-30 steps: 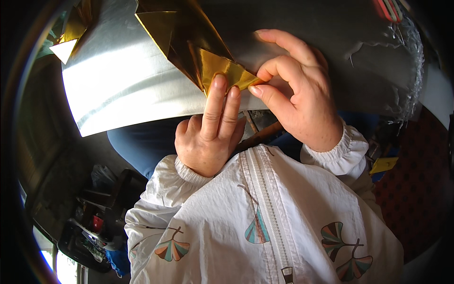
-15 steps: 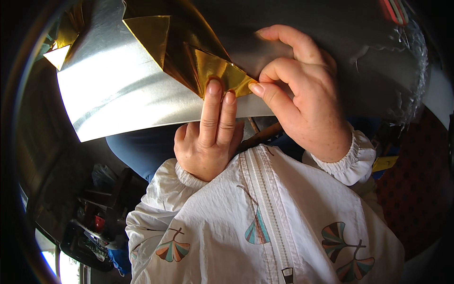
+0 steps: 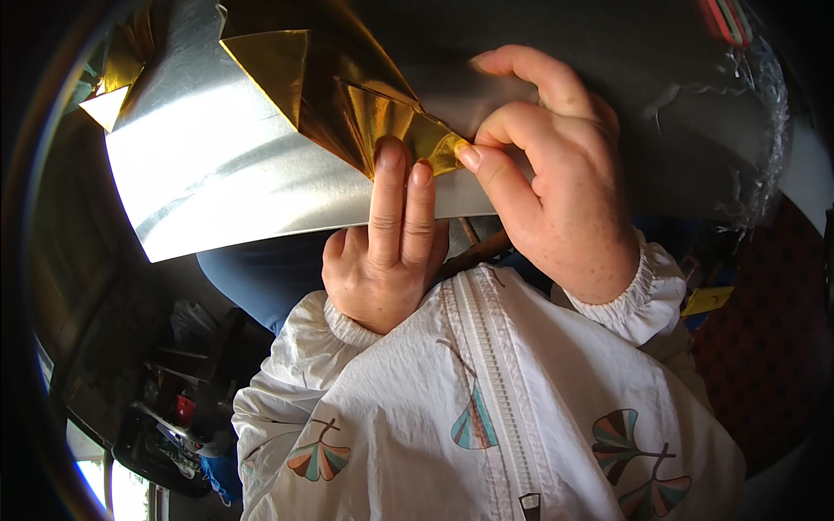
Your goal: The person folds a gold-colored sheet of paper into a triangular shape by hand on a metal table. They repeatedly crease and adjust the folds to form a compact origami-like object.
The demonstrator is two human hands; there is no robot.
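Note:
A folded sheet of shiny gold foil paper (image 3: 347,78) lies on the metal sheet in front of me, its pointed end towards my right hand. Two fingers of my left hand (image 3: 382,252) stretch out flat and press on the paper's near edge; the other fingers are bent under. My right hand (image 3: 556,174) pinches the paper's right tip between thumb and index finger, with another finger raised in the air. The far part of the gold paper runs out of view at the top.
The curved metal sheet (image 3: 200,191) serves as the work surface, bright at left and dark at right. More gold folded paper (image 3: 122,65) lies at the far left. A red-and-white object (image 3: 728,22) and clear crumpled plastic (image 3: 769,148) are at the right edge.
The gold paper has shifted slightly to the left, and its folded flap has creased a little near the right tip. Both hands stay almost in place.

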